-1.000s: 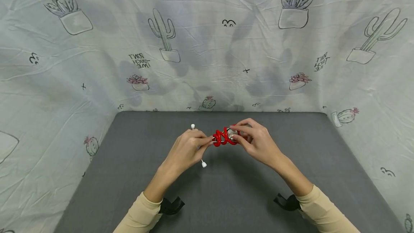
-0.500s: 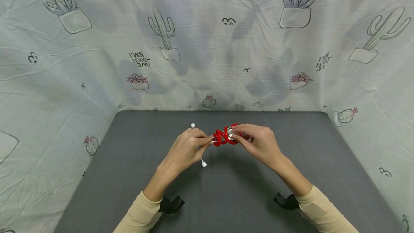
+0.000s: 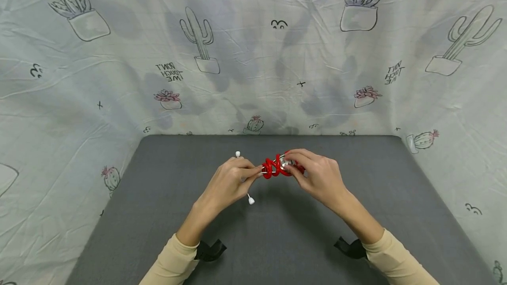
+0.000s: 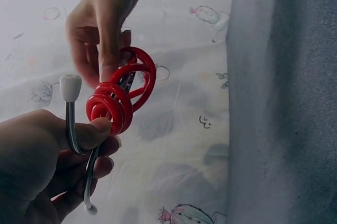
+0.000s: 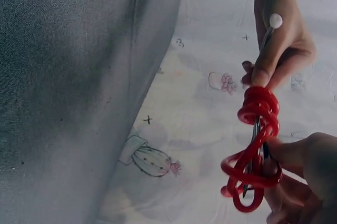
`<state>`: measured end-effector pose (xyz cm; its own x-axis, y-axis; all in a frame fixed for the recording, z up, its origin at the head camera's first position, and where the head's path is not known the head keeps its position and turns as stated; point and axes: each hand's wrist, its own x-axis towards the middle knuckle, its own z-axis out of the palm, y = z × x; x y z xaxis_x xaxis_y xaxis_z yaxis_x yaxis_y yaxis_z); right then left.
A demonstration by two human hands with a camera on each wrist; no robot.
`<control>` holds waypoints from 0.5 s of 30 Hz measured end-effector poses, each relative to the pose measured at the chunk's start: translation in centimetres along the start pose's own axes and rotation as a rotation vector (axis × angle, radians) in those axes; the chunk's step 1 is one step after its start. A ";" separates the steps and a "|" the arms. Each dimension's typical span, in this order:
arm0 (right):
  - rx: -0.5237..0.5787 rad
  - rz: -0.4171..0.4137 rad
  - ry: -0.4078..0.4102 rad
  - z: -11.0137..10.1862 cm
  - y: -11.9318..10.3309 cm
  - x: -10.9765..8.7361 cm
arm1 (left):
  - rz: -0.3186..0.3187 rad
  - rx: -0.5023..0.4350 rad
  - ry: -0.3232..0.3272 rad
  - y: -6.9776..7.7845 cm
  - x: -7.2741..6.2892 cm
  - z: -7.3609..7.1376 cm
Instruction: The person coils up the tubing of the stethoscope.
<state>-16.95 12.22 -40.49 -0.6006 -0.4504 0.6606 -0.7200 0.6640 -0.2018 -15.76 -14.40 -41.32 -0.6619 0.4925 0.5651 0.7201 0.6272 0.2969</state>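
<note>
A stethoscope (image 3: 268, 169) is held up over the table between both hands, its red tubing coiled around its metal ear tubes. My left hand (image 3: 231, 178) pinches the ear-tube end between thumb and fingers. White ear tips (image 4: 70, 88) stick out on either side of that hand. At the other end, my right hand (image 3: 321, 176) pinches the silvery round chest piece (image 3: 283, 162), partly covered by the fingers. In the right wrist view, loose loops of red tubing (image 5: 242, 167) lie beside the right fingertips, while tighter coils (image 5: 260, 97) sit against the left thumb.
A dark grey table (image 3: 253, 241) spreads below the hands. Pale fabric printed with cacti (image 3: 253, 56) rises behind it and along both sides. Black straps (image 3: 210, 250) hang at both wrists, by the beige sleeves (image 3: 174, 256).
My right fingers have shifted their grip on the chest piece, with the hand turning slightly and more red tubing now showing under it. My left hand keeps nearly the same place and grip.
</note>
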 end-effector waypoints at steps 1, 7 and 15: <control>-0.031 -0.009 0.014 0.0 -0.1 0.0 | -0.001 -0.005 0.002 0.0 0.0 0.0; -0.133 -0.029 0.067 0.3 -0.9 0.0 | -0.017 -0.054 0.029 0.1 0.1 0.2; -0.095 0.028 0.095 0.5 -1.3 -0.1 | -0.068 -0.119 0.074 0.4 0.1 0.6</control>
<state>-16.13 11.07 -40.69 -0.5814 -0.3750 0.7220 -0.6643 0.7312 -0.1551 -15.65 -13.69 -41.60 -0.6962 0.4029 0.5942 0.6965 0.5796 0.4231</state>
